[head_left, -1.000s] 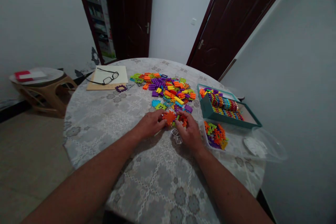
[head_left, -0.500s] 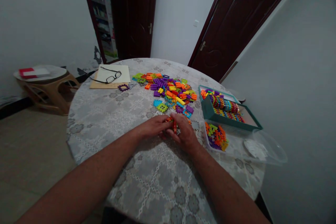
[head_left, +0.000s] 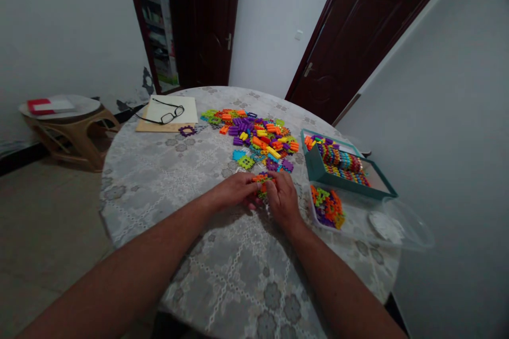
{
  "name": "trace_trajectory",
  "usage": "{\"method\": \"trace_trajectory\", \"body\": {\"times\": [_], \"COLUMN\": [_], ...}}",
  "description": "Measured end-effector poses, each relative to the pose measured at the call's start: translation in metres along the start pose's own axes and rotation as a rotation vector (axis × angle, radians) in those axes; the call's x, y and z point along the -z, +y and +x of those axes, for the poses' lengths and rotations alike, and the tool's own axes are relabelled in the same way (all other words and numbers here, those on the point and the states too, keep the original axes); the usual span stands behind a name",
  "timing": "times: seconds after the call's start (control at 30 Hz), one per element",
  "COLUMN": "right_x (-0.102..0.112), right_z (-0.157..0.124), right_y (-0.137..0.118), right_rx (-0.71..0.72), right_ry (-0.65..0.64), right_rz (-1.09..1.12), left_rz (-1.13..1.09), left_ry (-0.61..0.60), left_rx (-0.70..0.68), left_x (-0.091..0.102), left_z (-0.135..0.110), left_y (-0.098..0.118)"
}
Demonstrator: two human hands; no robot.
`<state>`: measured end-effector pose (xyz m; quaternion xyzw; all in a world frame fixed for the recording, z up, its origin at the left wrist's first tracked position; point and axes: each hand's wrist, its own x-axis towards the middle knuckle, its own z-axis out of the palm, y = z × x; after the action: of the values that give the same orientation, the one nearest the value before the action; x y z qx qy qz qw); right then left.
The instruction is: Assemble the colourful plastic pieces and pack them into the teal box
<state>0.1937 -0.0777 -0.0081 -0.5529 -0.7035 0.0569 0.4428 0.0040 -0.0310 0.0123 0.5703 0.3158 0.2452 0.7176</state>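
Observation:
Between my two hands, just above the patterned tablecloth, is a small cluster of orange and green plastic building pieces (head_left: 262,180). My left hand (head_left: 237,189) grips it from the left, fingers curled beneath and thumb along its side. From the right, my right hand (head_left: 283,196) closes on the same cluster with its thumb pressed against the near face. Fingers cover much of the cluster, so its full shape is hidden. Just beyond the hands lies a heap of loose plastic building pieces (head_left: 254,132) in purple, orange, yellow, green and blue.
On the right stand a teal box (head_left: 338,183) with colourful assembled pieces and a clear plastic tub (head_left: 326,226) of parts. A clear lid (head_left: 413,228) lies beyond the tub. Eyeglasses (head_left: 167,118) rest on papers (head_left: 189,108) at the back left, near a purple ring piece (head_left: 187,131).
The cluster has turned in my hands, now showing a wider orange and green face. My right thumb has shifted onto its near side.

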Motion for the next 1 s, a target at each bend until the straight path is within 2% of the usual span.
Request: {"method": "trace_trajectory", "body": {"times": [0.07, 0.17, 0.43, 0.57, 0.63, 0.7, 0.83, 0.9, 1.0], "right_x": [-0.008, -0.015, -0.020, -0.008, 0.002, 0.012, 0.023, 0.024, 0.022], "right_z": [0.000, 0.001, 0.000, 0.006, 0.009, 0.010, 0.009, 0.010, 0.012], "right_y": [0.001, 0.003, 0.002, 0.001, 0.002, 0.003, 0.000, -0.002, -0.002], "right_rx": [-0.027, -0.055, -0.172, -0.208, -0.181, -0.162, -0.254, -0.295, -0.315], "right_ry": [-0.015, -0.033, -0.004, -0.012, 0.012, -0.029, -0.277, -0.371, -0.418], "right_rz": [-0.046, -0.063, 0.131, 0.163, 0.048, -0.161, -0.543, -0.618, -0.647], "left_rz": [0.001, -0.016, -0.036, 0.029, 0.039, 0.027, -0.016, -0.045, -0.088], "left_ry": [-0.060, -0.081, -0.042, 0.067, 0.155, 0.254, 0.421, 0.429, 0.361], "left_rx": [-0.012, -0.030, -0.034, -0.034, -0.058, -0.079, -0.073, -0.058, -0.027], "left_x": [-0.002, -0.004, -0.001, 0.002, 0.007, 0.013, 0.021, 0.021, 0.018], "left_z": [0.000, 0.001, 0.003, 0.002, 0.002, 0.001, 0.001, 0.000, -0.001], "left_y": [-0.001, -0.003, -0.003, 0.003, 0.008, 0.012, 0.016, 0.017, 0.017]}}
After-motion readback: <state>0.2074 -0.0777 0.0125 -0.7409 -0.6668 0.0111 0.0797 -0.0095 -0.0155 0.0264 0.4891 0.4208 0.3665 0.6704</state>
